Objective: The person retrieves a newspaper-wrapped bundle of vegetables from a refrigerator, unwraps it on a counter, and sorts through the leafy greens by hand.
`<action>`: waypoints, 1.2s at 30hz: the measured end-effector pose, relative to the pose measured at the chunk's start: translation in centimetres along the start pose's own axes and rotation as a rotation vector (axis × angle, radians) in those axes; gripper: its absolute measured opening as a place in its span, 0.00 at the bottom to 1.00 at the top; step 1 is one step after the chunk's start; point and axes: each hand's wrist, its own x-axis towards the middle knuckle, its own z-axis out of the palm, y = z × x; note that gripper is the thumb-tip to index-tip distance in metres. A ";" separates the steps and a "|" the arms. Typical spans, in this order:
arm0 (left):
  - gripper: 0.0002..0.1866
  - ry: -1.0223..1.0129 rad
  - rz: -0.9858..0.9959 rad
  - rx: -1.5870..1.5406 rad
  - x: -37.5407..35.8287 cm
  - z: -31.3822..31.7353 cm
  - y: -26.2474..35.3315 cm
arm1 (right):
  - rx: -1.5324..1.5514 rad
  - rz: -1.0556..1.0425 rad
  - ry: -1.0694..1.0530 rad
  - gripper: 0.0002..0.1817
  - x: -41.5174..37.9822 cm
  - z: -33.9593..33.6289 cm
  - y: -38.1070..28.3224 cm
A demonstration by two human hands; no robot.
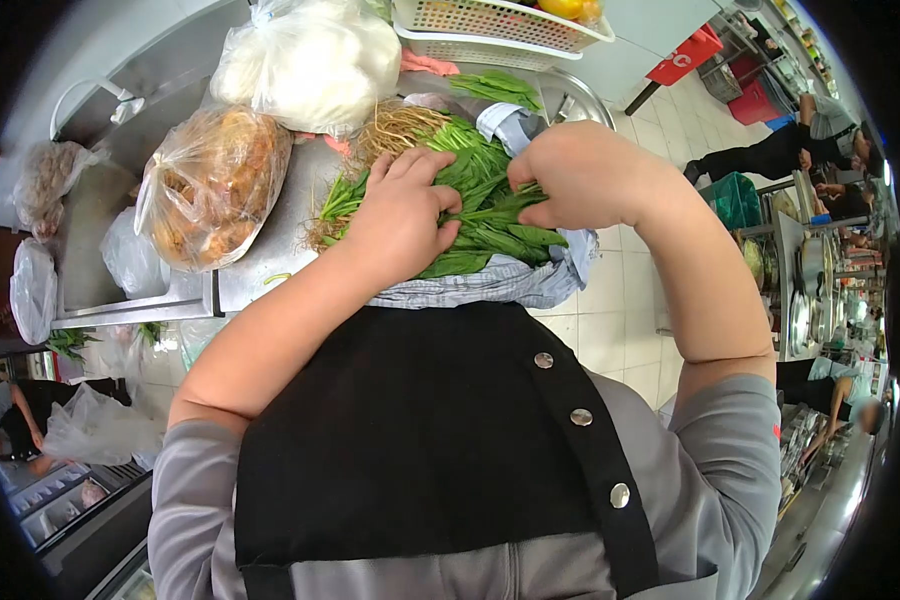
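Note:
A heap of leafy greens (490, 225) with thin, pale brown roots (385, 130) lies in front of me on a grey-blue cloth (460, 290). My left hand (402, 205) rests over the stems on the heap's left side, its fingers stretched and its thumb apart. At the right side, my right hand (582, 178) has thumb and fingers closed on some of the green leaves. A fold of the cloth shows just behind that hand. Another small bunch of greens (497, 88) lies farther back on the metal counter (270, 283).
Left of the greens sit a clear bag of brownish food (210, 190) and a bulging white bag (310, 62). A metal sink (95, 240) is farther left. White plastic baskets (500, 45) stand at the back. Other people (815, 135) are at the right and left edges.

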 end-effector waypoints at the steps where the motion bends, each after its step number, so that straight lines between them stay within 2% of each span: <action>1: 0.11 0.005 0.002 -0.009 0.0 0.1 -0.1 | 0.014 0.010 0.012 0.13 0.1 0.0 -0.3; 4: 0.10 0.025 0.007 -0.040 0.0 0.3 -0.3 | -0.040 -0.083 0.088 0.13 1.5 1.0 -0.7; 7: 0.09 0.043 0.016 -0.075 0.1 0.4 -0.5 | -0.173 -0.125 0.023 0.12 3.4 2.9 -1.2; 15: 0.08 -0.014 -0.023 -0.131 0.0 -0.1 -0.5 | 0.038 -0.104 -0.109 0.11 5.0 3.6 -1.6; 18: 0.08 0.013 0.005 -0.129 -0.2 0.2 -0.7 | 0.034 -0.091 -0.083 0.10 5.2 4.2 -1.7; 23: 0.10 -0.032 -0.012 -0.139 -0.3 -0.6 -0.2 | -0.026 -0.123 0.074 0.07 4.8 5.9 -2.0; 26: 0.10 -0.023 -0.022 -0.130 -0.4 -0.4 -0.1 | 0.065 -0.176 0.244 0.06 4.5 7.3 -1.6; 30: 0.09 -0.042 -0.022 -0.124 0.0 -0.8 0.0 | 0.075 -0.133 0.323 0.06 4.9 7.1 -1.7; 33: 0.08 -0.083 -0.028 -0.105 -0.7 -0.2 0.3 | 0.048 -0.047 0.567 0.07 5.2 4.0 0.1; 36: 0.05 -0.084 -0.017 -0.117 -0.6 -0.5 0.2 | 0.132 -0.001 0.666 0.09 6.5 -0.5 4.3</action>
